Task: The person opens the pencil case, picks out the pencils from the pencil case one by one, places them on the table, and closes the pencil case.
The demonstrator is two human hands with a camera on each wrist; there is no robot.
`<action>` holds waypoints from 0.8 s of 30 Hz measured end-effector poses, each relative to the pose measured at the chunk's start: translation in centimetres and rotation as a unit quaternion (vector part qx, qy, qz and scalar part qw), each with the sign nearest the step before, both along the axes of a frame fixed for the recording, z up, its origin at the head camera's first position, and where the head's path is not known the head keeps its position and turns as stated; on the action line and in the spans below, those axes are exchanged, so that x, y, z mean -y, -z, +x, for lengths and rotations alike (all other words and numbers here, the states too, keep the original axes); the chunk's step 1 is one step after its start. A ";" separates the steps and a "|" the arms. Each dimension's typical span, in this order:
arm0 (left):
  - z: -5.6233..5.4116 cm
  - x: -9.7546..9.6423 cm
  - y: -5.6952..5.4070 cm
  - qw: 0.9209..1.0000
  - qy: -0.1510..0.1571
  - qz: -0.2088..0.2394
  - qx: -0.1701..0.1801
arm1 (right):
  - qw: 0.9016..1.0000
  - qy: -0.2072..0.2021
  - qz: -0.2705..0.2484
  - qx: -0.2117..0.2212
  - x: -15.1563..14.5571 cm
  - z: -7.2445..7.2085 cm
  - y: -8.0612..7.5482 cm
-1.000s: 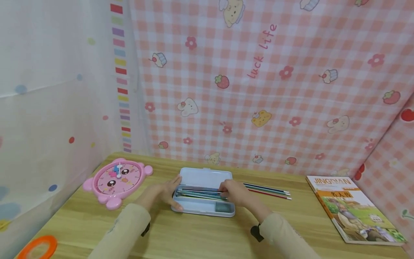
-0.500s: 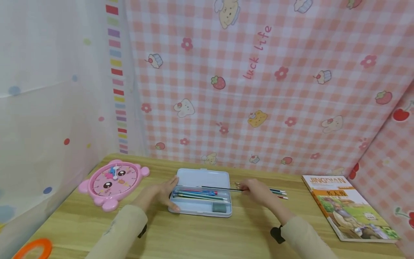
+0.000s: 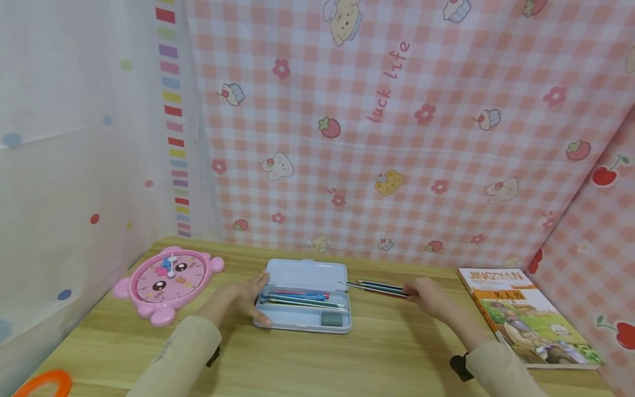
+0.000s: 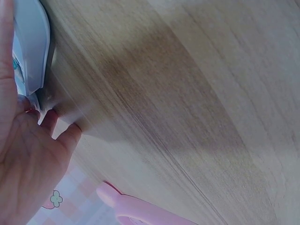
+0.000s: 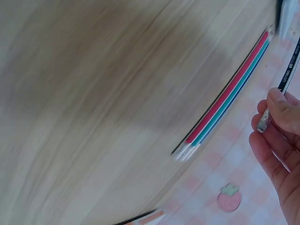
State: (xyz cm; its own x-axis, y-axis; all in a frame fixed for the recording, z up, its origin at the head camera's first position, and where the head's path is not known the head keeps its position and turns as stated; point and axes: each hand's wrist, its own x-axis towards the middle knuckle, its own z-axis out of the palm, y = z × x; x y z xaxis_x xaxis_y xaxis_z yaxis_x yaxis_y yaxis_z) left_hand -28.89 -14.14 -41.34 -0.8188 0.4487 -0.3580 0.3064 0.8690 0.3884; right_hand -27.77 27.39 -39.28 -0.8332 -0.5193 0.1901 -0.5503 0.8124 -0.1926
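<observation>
A pale blue pencil case (image 3: 306,274) lies open on the table, with several pencils and pens (image 3: 302,301) and a grey-green block (image 3: 331,318) inside. At its left end my left hand (image 3: 246,299) rests with spread fingers, thumb by the front corner and fingers by the back one. My right hand (image 3: 429,296) is to the right of the case. In the right wrist view it pinches a black pencil (image 5: 289,70) near its eraser end, between thumb and fingers. Beside it on the table lie red, green and dark blue pencils (image 5: 229,91), side by side.
A pink bear-shaped clock (image 3: 193,284) lies at the left of the table. To the right is a book (image 3: 531,314) with a picture cover. Part of an orange ring (image 3: 59,377) shows at the front left. A checked cloth (image 3: 297,193) hangs behind the table.
My right hand has come out of the pencil case and moved right with the black pencil, to beside the pencils on the table. My left hand has stayed at the case.
</observation>
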 end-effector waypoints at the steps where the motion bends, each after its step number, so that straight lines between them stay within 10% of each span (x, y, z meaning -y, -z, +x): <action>1: 0.0 0.0 0.0 1.000 -0.001 0.000 0.001 | 1.000 0.008 0.006 0.002 -0.3 0.1 0.1; 24: 0.0 0.1 -0.3 1.000 0.008 -0.001 0.007 | 0.995 0.075 0.062 -0.008 -3.6 0.6 2.7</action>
